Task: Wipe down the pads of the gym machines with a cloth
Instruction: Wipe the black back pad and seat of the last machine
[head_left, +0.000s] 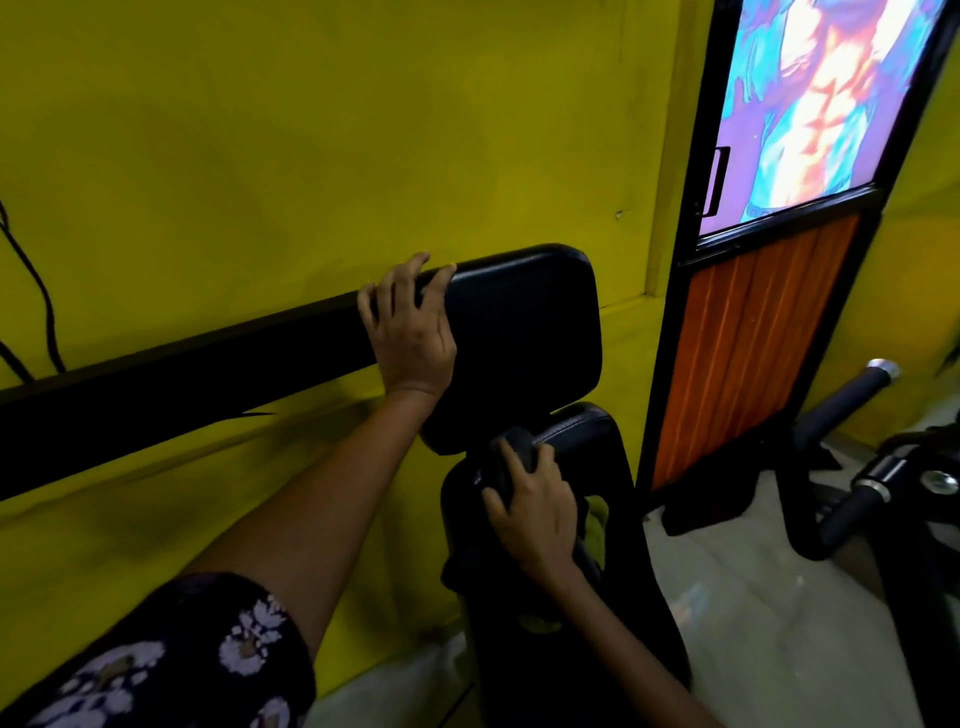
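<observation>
A black padded back rest (524, 332) stands upright in front of the yellow wall. My left hand (410, 327) grips its upper left edge, fingers curled over the top. Below it a second black pad (582, 431) slopes down toward me. My right hand (535, 509) presses a dark cloth (511, 460) against the near end of this lower pad, fingers curled round the cloth. A yellow-green part of the cloth (597, 525) hangs to the right of that hand.
A black rail (182, 379) runs leftward along the yellow wall (311, 130). A black-framed door (769, 322) with an orange panel and a poster stands to the right. Black machine handles (852, 400) with chrome ends lie at the far right above a pale floor (753, 597).
</observation>
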